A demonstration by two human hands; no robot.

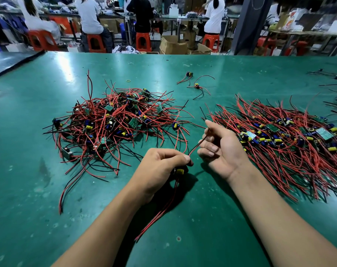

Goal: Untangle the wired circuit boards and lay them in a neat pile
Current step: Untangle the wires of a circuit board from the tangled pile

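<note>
One wired board [180, 171] gripped in left hand [160, 168], its wire [197, 145] pinched by right hand [219, 149]

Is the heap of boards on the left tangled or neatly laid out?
Tangled. In the left heap red and black wires cross every way, unlike the right pile, whose wires lie roughly parallel.

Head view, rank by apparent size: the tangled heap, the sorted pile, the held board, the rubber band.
Largest: sorted pile and tangled heap, alike; pile cut off by frame.
Then held board.
Smallest: rubber band.
</note>
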